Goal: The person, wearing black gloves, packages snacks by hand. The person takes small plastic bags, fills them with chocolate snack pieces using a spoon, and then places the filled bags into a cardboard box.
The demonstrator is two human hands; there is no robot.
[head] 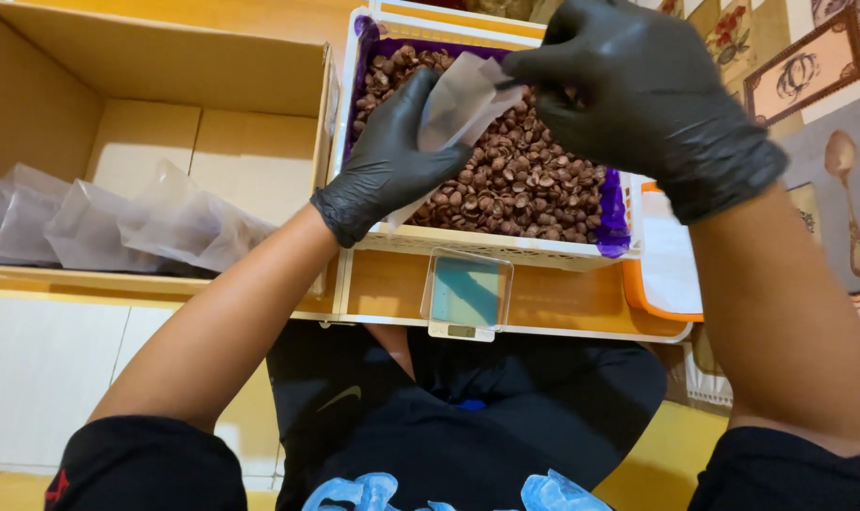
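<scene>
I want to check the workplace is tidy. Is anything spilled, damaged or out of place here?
Nothing stands out. The brown round pieces all lie inside the purple-lined basket, and none show outside it. The left hand and right hand hold a clear plastic bag over it.

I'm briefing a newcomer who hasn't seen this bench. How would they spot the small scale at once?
Start at the white basket lined in purple and full of brown round pieces. Just in front of its near wall sits the small scale. Unlike its neighbours, it is flat, with a clear cover over a blue-green plate.
</scene>
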